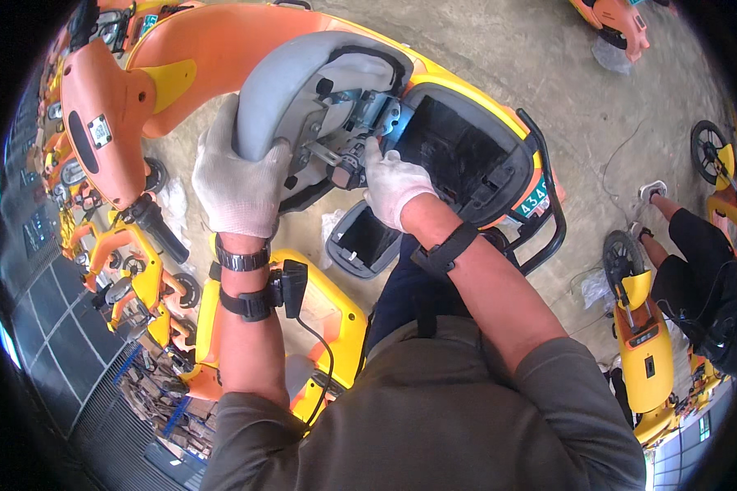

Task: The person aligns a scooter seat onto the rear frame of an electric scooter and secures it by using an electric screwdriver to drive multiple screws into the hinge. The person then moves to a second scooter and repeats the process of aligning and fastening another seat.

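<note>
A grey scooter seat [291, 78] is tipped up on its side, with its hollow underside facing right. My left hand [241, 176], in a white glove, grips the seat's lower rim, thumb toward the underside. A metal bracket [377, 113] joins the underside beside the open black storage box [454, 135]. My right hand [395, 182], also gloved, is closed at a dark metal mechanism [352, 164] on the bracket. Its index finger points up along that part. The palm side of the right hand is hidden.
The orange scooter body [196, 45] curves behind the seat, its handlebar stem [98, 123] at left. A black rear rack [553, 204] juts out right. A dark grey lid [364, 239] lies below the box. Another person [688, 254] stands at right by a yellow scooter [643, 360].
</note>
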A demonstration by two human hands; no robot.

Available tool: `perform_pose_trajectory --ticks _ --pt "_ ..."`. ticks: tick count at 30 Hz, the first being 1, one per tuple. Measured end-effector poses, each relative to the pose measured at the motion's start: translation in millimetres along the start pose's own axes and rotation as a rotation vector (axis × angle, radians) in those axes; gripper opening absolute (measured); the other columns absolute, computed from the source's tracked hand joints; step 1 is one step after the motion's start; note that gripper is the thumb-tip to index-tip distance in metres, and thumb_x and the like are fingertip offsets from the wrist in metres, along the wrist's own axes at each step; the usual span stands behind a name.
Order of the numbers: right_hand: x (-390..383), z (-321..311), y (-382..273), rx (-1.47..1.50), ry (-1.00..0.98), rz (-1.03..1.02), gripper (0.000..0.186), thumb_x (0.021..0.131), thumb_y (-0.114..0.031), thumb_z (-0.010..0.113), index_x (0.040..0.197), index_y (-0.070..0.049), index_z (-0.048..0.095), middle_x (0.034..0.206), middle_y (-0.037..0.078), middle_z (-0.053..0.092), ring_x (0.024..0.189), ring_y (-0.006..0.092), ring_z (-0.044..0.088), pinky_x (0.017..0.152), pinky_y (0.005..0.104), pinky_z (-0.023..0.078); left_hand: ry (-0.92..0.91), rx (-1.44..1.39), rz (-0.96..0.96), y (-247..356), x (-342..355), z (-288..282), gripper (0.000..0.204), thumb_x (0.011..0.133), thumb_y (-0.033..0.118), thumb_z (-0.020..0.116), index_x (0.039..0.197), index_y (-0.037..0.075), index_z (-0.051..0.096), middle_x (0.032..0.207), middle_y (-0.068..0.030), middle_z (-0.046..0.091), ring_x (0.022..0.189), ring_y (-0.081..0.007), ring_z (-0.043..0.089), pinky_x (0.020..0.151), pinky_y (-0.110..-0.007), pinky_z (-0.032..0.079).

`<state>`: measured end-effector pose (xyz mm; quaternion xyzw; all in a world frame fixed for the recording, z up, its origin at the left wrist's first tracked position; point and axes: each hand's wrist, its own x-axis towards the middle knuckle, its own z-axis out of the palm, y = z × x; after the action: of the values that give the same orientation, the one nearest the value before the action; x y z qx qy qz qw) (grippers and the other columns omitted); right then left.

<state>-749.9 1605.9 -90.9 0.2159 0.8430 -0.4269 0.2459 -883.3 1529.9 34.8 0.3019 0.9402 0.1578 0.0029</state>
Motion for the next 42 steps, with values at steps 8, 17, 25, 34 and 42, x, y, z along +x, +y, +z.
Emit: perform_pose_trajectory --ticks 8,17,25,34,42 --pt "-3 -2 -2 0.045 -0.019 0.033 0.069 0.082 -0.006 0.053 0.144 0.006 0.024 0.120 0.029 0.055 0.104 0.0359 0.063 0.086 0.0395 0.051 0.005 -0.009 0.004 -2 1 0 0.057 0.064 0.016 0.071 0.119 0.005 0.062 0.107 -0.0188 0.065 0.098 -0.0328 0.064 0.089 -0.038 0.049" --pt "-6 -2 8 0.094 -0.003 0.049 0.070 0.083 -0.010 0.053 0.144 0.006 0.023 0.120 0.029 0.055 0.105 0.0362 0.062 0.087 0.0406 0.050 -0.001 -0.065 -0.013 -11 1 0 0.059 0.062 0.016 0.072 0.120 0.005 0.062 0.107 -0.0190 0.066 0.098 -0.0315 0.065 0.089 -0.037 0.049" --pt "-6 -1 9 0.066 -0.018 0.030 0.067 0.082 -0.005 0.050 0.144 0.006 0.025 0.118 0.029 0.056 0.104 0.0362 0.063 0.085 0.0407 0.052 -0.013 -0.021 -0.005 21 -6 -1 0.063 0.061 0.014 0.072 0.122 0.004 0.060 0.111 -0.0187 0.063 0.101 -0.0321 0.063 0.091 -0.038 0.048" --pt "-7 -2 10 0.106 -0.002 0.074 0.070 0.082 -0.006 0.052 0.144 0.006 0.022 0.119 0.029 0.056 0.104 0.0368 0.063 0.086 0.0414 0.052 -0.044 0.016 -0.052 26 -12 -1 0.064 0.060 0.013 0.073 0.123 0.006 0.059 0.110 -0.0173 0.062 0.102 -0.0329 0.061 0.091 -0.039 0.048" --pt "-3 11 16 0.055 0.014 0.050 0.070 0.085 -0.016 0.056 0.143 0.005 0.023 0.116 0.030 0.056 0.100 0.0400 0.063 0.086 0.0430 0.050 -0.039 0.041 -0.044 11 -19 -2 0.066 0.061 0.014 0.072 0.124 0.006 0.058 0.112 -0.0170 0.061 0.103 -0.0325 0.061 0.092 -0.038 0.047"
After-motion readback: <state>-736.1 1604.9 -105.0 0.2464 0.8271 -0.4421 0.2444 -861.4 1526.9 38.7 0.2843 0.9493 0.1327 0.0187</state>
